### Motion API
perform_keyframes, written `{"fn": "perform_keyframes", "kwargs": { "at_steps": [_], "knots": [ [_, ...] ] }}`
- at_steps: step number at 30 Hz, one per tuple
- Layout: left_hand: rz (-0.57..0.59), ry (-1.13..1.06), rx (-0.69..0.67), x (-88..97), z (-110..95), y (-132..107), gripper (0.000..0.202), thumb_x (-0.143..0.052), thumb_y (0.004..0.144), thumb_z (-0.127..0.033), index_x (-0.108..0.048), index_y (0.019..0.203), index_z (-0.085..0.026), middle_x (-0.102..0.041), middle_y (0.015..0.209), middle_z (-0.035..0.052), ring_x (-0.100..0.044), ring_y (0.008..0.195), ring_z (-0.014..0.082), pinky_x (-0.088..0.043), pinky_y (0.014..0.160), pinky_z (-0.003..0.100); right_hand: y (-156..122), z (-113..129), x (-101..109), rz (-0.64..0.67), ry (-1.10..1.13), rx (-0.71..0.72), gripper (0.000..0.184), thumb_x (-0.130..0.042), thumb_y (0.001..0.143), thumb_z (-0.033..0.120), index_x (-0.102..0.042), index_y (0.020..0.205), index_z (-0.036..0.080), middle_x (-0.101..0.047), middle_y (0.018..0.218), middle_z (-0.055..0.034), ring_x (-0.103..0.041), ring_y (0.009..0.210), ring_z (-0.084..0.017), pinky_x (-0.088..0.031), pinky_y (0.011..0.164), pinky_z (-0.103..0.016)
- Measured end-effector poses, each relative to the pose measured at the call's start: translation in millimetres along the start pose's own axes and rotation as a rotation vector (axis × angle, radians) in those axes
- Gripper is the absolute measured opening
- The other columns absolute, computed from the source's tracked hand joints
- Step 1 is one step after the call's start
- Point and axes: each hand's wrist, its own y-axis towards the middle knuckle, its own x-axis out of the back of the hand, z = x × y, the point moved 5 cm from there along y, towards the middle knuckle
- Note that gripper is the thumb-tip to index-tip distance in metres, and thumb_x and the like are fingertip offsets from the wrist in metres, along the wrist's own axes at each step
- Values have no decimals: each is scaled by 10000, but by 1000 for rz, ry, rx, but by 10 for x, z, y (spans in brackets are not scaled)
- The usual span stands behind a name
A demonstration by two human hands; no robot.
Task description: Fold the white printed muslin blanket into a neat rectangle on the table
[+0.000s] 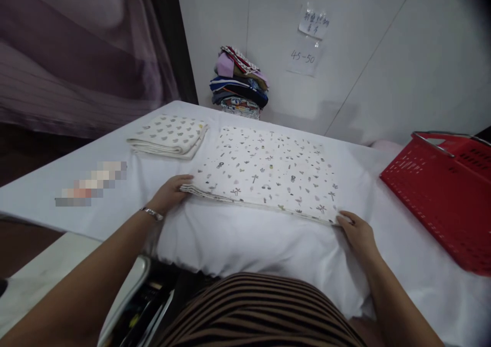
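A white cloth with small printed figures lies folded flat on the white-covered table. My left hand pinches its near left corner, thumb on top of the layered edge. My right hand grips the near right corner in the same way. A silver bracelet is on my left wrist.
A second folded cloth with grey heart prints lies at the back left. A stack of coloured folded fabrics stands against the wall. A red plastic basket sits at the right edge. Paper notes hang on the wall.
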Motion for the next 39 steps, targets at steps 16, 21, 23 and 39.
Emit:
{"fn": "perform_keyframes", "kwargs": {
  "at_steps": [16, 21, 23, 39],
  "knots": [
    [134, 326, -498, -846, -1463, -207, 260, -477, 809, -241, -617, 1027, -218, -624, 1094, 62, -521, 1020, 218, -376, 917, 411, -327, 1459, -646, 227, -133, 965, 218, -468, 888, 258, -655, 993, 220, -647, 1024, -66, -574, 963, -209, -470, 846, -355],
    [186, 251, -504, -1161, -1663, -84, 223, -447, 856, -301, -639, 946, -231, -635, 1003, 42, -529, 955, 201, -393, 855, 380, -246, 1690, -943, 306, -172, 996, 191, -504, 871, 242, -677, 943, 205, -656, 961, -69, -570, 918, -201, -458, 812, -326],
    [192, 225, -489, -1206, -1658, -64, 232, -433, 866, -304, -649, 911, -231, -637, 960, 37, -530, 923, 194, -398, 828, 368, -227, 1695, -1016, 321, -175, 988, 180, -519, 861, 235, -686, 922, 209, -651, 942, -68, -566, 903, -194, -456, 797, -315],
    [147, 116, -370, -1256, -1608, -52, 294, -363, 897, -307, -640, 859, -219, -640, 920, 32, -530, 885, 178, -386, 810, 352, -341, 1637, -1056, 255, -40, 973, 210, -453, 900, 242, -656, 914, 190, -615, 927, -78, -533, 879, -193, -443, 777, -320]
  ]
}}
